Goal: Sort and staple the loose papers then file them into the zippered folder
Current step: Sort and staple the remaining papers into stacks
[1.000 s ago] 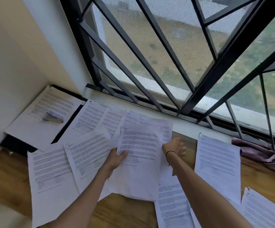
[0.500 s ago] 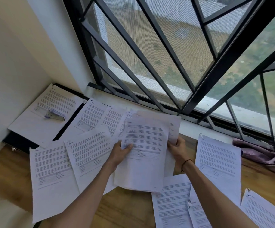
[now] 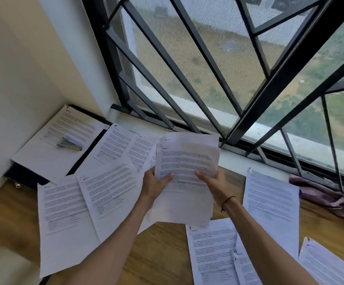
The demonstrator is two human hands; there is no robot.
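Note:
Both hands hold a small stack of printed papers [image 3: 185, 159] lifted off the wooden table [image 3: 162, 256]. My left hand [image 3: 155, 186] grips its left edge, thumb on the front sheet. My right hand [image 3: 212, 181] grips the right side, thumb also on top. Loose and stapled sheets lie spread around: several at the left [image 3: 103, 194], one at the right [image 3: 269, 204], more at the lower right [image 3: 214, 249]. A purple stapler [image 3: 69, 144] rests on papers lying on the black zippered folder [image 3: 25, 174] at the far left.
A window with black metal bars [image 3: 187, 75] rises just behind the table. A white wall [image 3: 19, 83] closes the left side. A crumpled purple cloth [image 3: 331, 198] lies at the right edge by the sill.
The stack has been lifted from the table and raised toward the window. My right hand moved from resting beside it to gripping its right side with the thumb on top.

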